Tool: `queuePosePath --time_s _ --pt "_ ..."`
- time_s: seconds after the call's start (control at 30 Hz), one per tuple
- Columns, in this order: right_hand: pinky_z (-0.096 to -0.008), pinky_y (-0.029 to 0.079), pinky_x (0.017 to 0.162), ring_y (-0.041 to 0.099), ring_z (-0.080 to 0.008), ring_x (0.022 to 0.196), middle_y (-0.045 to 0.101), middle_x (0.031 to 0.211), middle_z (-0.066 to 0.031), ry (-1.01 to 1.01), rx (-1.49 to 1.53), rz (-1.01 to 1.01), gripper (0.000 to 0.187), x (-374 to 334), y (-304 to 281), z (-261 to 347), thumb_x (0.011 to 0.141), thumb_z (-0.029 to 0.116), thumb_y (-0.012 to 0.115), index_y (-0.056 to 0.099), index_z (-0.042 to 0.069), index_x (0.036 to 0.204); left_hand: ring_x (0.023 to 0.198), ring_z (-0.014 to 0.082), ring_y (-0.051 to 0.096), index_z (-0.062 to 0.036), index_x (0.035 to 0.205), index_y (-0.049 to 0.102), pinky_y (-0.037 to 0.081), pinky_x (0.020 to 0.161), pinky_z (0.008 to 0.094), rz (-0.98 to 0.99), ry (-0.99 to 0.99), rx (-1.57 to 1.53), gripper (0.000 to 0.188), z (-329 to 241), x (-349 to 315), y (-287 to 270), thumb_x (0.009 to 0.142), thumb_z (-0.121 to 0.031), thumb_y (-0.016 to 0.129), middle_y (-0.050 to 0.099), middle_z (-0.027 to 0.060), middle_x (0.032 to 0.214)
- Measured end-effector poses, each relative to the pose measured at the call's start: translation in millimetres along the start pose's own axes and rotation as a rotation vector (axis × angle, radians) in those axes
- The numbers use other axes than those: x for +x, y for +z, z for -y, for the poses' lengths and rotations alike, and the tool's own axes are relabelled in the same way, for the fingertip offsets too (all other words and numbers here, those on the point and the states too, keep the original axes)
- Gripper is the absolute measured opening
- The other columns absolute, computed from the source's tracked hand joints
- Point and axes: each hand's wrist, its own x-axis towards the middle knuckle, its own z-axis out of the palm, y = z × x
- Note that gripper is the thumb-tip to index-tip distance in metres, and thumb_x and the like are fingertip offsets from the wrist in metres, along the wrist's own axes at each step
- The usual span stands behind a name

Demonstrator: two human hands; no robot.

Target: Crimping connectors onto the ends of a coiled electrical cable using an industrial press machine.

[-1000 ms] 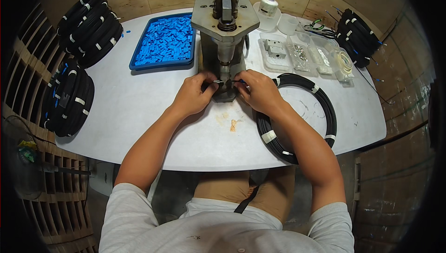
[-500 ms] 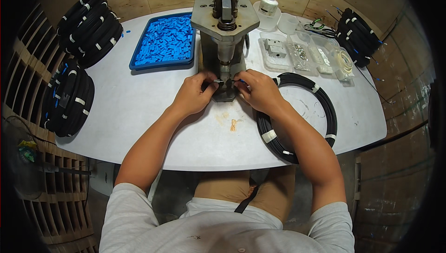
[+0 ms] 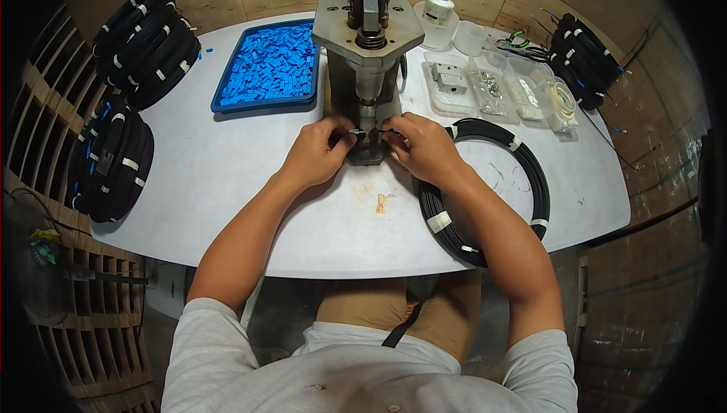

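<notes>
Both of my hands work at the base of a metal bench press [image 3: 369, 30], one on each side of its ram. My left hand [image 3: 319, 154] is closed, thumb against fingers, on a small pale-tipped piece [image 3: 354, 132], most of it hidden. From the other side my right hand [image 3: 425, 148] pinches a thin black cable end [image 3: 388, 132] with a bit of blue showing at the fingers. The two held ends point toward each other at the tool under the ram. Next to my right forearm lies a coil of black cable [image 3: 539, 178] bound with white tape.
A blue tray [image 3: 219, 102] of small blue plastic parts stands left of the press. Stacked black cable coils [image 3: 151, 53] line the table's left edge, with more coils [image 3: 579, 57] at back right. Clear boxes [image 3: 485, 87] of small parts and a white bottle [image 3: 438, 10] stand right.
</notes>
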Motion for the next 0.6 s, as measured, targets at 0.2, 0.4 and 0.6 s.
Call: queuePosePath --time_s 0.2,0.4,0.6 --pt "-0.0449 0.056 0.073 0.068 -0.0345 0.084 0.067 0.088 -0.0107 -0.001 -0.009 0.004 0.014 0.2 -1.1 1.1 0.088 0.016 0.072 0.069 0.012 0.1 0.086 0.0254 0.072 0.0009 0.109 0.068 0.056 0.077 0.035 -0.001 0.002 -0.001 0.024 1.0 -0.4 0.5 0.093 -0.018 0.069 0.074 0.0148 0.096" --pt "-0.0448 0.056 0.072 0.069 -0.0346 0.084 0.067 0.089 -0.0106 0.004 -0.006 0.001 0.014 -0.2 -0.4 0.2 0.088 0.016 0.072 0.069 0.012 0.1 0.086 0.0254 0.072 0.0008 0.109 0.068 0.055 0.077 0.0348 0.007 -0.011 0.006 0.024 -1.2 -0.1 -0.5 0.093 -0.018 0.07 0.074 0.0148 0.096" --pt "-0.0445 0.056 0.072 0.068 -0.0344 0.083 0.067 0.088 -0.0105 -0.014 0.003 -0.013 0.013 -0.2 -0.2 -0.2 0.087 0.015 0.072 0.069 0.011 0.099 0.084 0.0244 0.072 0.0009 0.109 0.067 0.055 0.076 0.0344 0.002 -0.006 -0.009 0.025 -0.1 -0.2 0.4 0.093 -0.018 0.07 0.074 0.0145 0.095"
